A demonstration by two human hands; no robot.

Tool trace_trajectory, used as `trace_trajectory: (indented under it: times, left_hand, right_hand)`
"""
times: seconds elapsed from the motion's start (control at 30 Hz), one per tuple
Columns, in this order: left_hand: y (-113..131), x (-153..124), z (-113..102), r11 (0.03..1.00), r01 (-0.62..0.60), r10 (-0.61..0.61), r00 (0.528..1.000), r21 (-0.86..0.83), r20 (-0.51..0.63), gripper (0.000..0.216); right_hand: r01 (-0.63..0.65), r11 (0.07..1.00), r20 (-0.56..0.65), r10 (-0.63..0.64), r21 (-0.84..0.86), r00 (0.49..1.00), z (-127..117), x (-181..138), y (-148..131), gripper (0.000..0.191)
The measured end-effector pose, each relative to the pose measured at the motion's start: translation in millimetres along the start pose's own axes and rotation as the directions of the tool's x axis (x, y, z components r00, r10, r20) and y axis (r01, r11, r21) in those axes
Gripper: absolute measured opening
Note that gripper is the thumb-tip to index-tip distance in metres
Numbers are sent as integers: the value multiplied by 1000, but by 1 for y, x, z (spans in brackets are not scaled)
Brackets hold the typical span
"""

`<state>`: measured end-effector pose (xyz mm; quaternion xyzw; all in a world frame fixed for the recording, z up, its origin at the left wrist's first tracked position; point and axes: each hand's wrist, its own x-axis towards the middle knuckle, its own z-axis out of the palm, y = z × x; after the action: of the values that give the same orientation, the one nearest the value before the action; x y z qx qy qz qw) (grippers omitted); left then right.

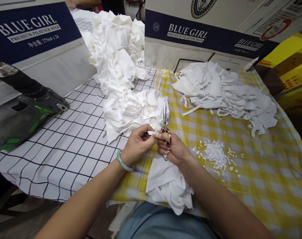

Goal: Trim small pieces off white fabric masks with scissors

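Observation:
My left hand (140, 143), with a green bangle (124, 161) at the wrist, pinches a narrow white fabric strip (152, 132). Close beside it, my right hand (172, 147) is closed round small scissors (167, 131) with copper-coloured handles, their blades pointing away from me. The right fingertips also touch the strip. White cloth (168, 186) hangs below the right hand and spreads over the table's front edge. Just beyond both hands lies a heap of white cloth pieces (136, 109). Some of the right fingers are hidden behind the scissors' handles.
Small white clippings (217, 154) lie to the right on a yellow checked cloth (255, 172). More white pieces (210, 86) are piled behind them. A cordless drill (26, 103) stands at the left. Beer cartons (176, 53) and a tall white fabric heap (113, 43) occupy the back.

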<state>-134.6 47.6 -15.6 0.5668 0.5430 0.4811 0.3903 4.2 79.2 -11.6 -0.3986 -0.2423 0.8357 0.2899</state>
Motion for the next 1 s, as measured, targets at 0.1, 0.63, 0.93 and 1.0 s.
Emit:
trace_trajectory:
  times: [0.1, 0.63, 0.93, 1.0]
  left_hand:
    - [-1, 2, -2, 1000, 8, -8, 1000, -10, 19, 7]
    - [-3, 1, -2, 976, 122, -101, 988, -181, 118, 16]
    - [0, -1, -6, 998, 14, -4, 989, -66, 149, 4]
    - [-2, -2, -6, 999, -49, 51, 988, -15, 145, 5]
  right_hand:
    - [-37, 999, 29, 38, -15, 999, -8, -1, -5, 32]
    - [17, 984, 33, -23, 178, 999, 7, -4, 4, 23]
    - [-32, 999, 0, 32, 6, 999, -6, -11, 0, 17]
    - [-59, 996, 6, 59, 64, 998, -6, -10, -1, 18]
